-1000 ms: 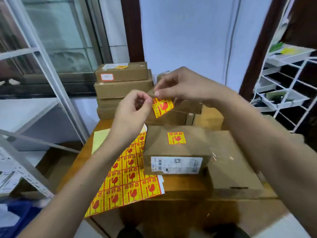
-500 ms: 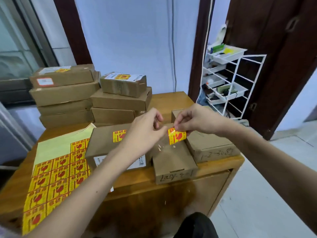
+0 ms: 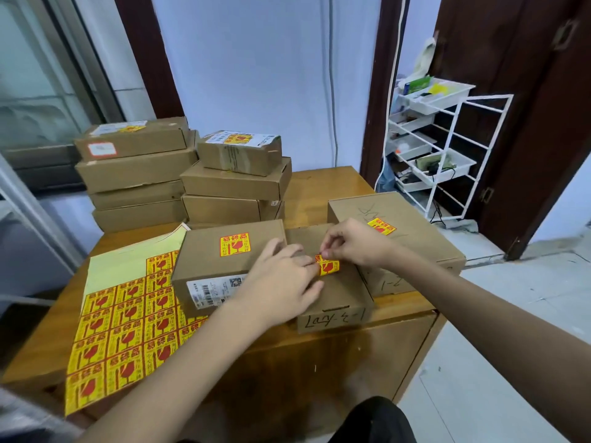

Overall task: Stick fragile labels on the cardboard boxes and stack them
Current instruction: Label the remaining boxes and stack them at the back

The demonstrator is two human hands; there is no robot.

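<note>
Pinching the yellow-and-red fragile label (image 3: 328, 266) by its upper edge, the right hand (image 3: 355, 243) lowers it onto the middle box (image 3: 332, 292), a plain brown carton with "Lary" handwritten on its front. The left hand (image 3: 284, 279) lies flat on that box, fingers straight, fingertips at the label's left edge. Left of the middle box sits a labelled box (image 3: 224, 260) with a barcode sticker; right of it, another labelled box (image 3: 412, 241). Further left lies the label sheet (image 3: 121, 321); behind stand stacked boxes (image 3: 179, 174).

Bare forearms, no sleeves; dark trouser knee (image 3: 374, 420) below.
</note>
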